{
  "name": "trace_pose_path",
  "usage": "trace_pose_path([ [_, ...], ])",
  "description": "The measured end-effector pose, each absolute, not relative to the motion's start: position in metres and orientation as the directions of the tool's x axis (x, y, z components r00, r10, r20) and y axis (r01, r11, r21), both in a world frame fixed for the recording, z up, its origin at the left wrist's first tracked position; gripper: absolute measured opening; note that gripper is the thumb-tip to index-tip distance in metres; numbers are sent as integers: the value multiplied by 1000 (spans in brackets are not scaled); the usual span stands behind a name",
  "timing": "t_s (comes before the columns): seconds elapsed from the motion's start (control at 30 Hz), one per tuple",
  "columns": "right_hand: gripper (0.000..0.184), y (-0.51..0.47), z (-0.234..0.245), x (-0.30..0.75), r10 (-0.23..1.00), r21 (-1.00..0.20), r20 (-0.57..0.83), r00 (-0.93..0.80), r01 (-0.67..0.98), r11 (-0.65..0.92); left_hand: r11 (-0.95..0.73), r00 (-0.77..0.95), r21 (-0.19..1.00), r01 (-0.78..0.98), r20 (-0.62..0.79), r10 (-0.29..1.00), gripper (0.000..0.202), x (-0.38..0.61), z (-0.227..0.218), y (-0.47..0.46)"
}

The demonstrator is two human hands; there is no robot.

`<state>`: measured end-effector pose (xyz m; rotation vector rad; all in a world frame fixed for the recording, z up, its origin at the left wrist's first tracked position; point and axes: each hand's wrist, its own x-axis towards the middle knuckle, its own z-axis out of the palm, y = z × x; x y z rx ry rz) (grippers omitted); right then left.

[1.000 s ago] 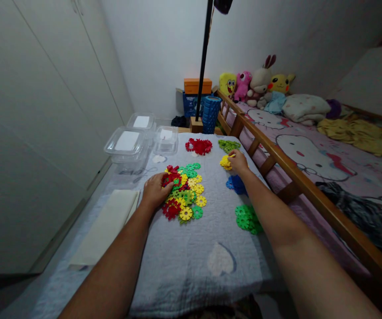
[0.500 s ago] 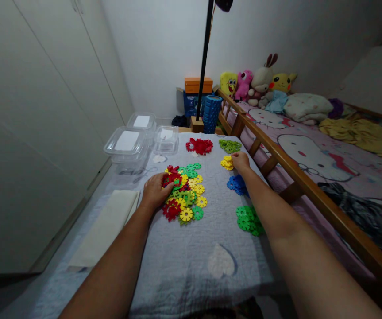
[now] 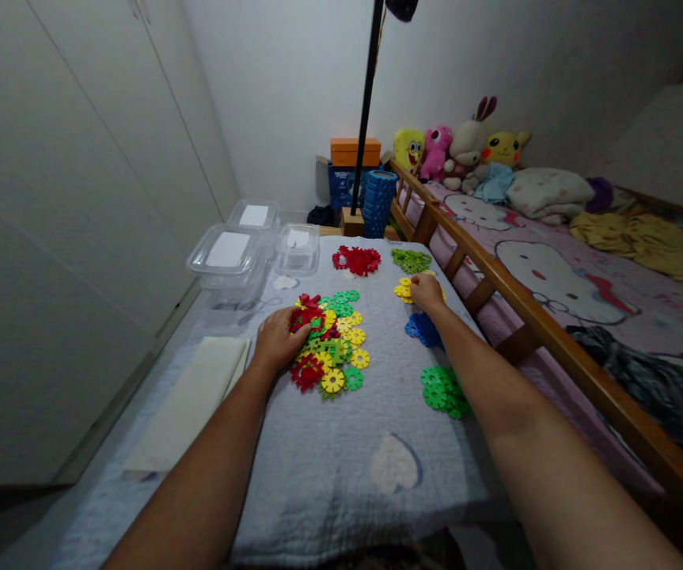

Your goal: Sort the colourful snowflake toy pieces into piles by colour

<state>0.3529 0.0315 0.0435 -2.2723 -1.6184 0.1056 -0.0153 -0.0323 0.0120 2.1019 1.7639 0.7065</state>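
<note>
A mixed heap of red, yellow and green snowflake pieces (image 3: 334, 348) lies on the grey quilt (image 3: 341, 459). My left hand (image 3: 275, 339) rests on the heap's left edge, its fingers curled over red pieces. My right hand (image 3: 427, 291) reaches out to the yellow pile (image 3: 401, 290) with its fingers closed and pointing down; what they hold is hidden. Sorted piles surround it: red (image 3: 356, 260), light green (image 3: 411, 259), blue (image 3: 421, 328) just under my right wrist, and green (image 3: 443, 390) beside my forearm.
Clear plastic boxes with lids (image 3: 228, 257) stand at the quilt's far left. A folded white cloth (image 3: 192, 400) lies left of my arm. A wooden bed rail (image 3: 531, 317) runs along the right. A black pole (image 3: 365, 111) rises behind, and plush toys (image 3: 465, 146) sit on the bed.
My right hand has dropped slightly onto the yellow pile, and the yellow piece seen in its fingertips a second ago no longer shows. My left hand has stayed on the mixed heap.
</note>
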Motion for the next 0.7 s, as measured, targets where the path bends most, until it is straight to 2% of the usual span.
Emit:
trace_pose_path([
  [0.1, 43, 31, 45, 349, 923, -362, 178, 340, 895, -260, -196, 120, 530, 825, 175, 977, 48, -16, 11, -32],
  [0.3, 33, 25, 55, 331, 950, -388, 212, 229, 912, -133, -204, 122, 534, 820, 186, 975, 47, -16, 10, -31],
  [0.4, 29, 19, 59, 314, 976, -412, 171, 137, 910, -56, -201, 119, 533, 822, 185, 976, 47, -16, 11, -32],
  [0.57, 17, 4, 56, 279, 987, -442, 30, -159, 883, 156, -200, 121, 533, 822, 179, 976, 46, -15, 12, -32],
  [0.7, 11, -4, 42, 257, 968, -390, 22, -249, 889, 238, -204, 119, 536, 819, 189, 975, 47, -16, 9, -31],
])
